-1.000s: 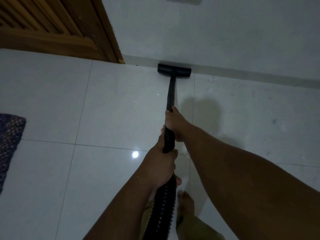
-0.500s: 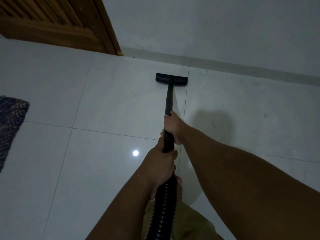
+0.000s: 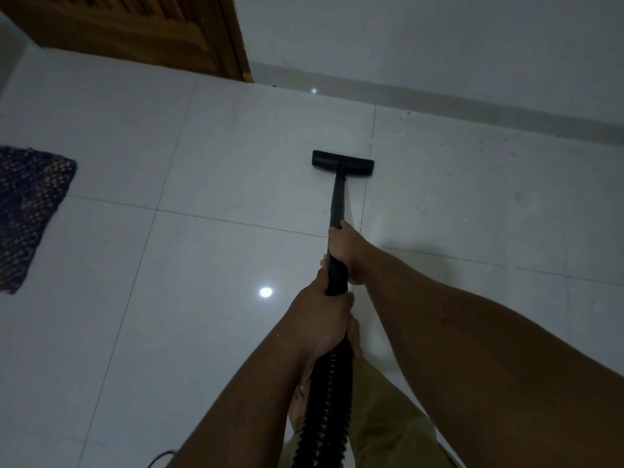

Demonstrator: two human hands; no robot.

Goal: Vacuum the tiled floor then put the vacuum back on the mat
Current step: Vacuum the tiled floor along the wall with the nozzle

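Both my hands grip the black vacuum wand [image 3: 338, 201]. My right hand [image 3: 346, 253] holds the rigid tube higher up; my left hand [image 3: 322, 320] clasps it lower, where the ribbed black hose [image 3: 326, 413] begins. The flat black floor head [image 3: 342, 162] rests on the white tiled floor [image 3: 209, 251], well short of the wall's skirting. A dark woven mat [image 3: 28, 211] lies at the left edge, partly cut off by the frame.
A wooden door [image 3: 141, 28] and its frame stand at the top left. A pale wall [image 3: 439, 38] with grey skirting runs across the back. A thin dark cord [image 3: 160, 457] shows at the bottom edge. Faint dust specks mark the tiles on the right.
The floor head has been pulled back from the skirting toward me across the tile. Both hands kept their grip. More of the mat shows at the left.
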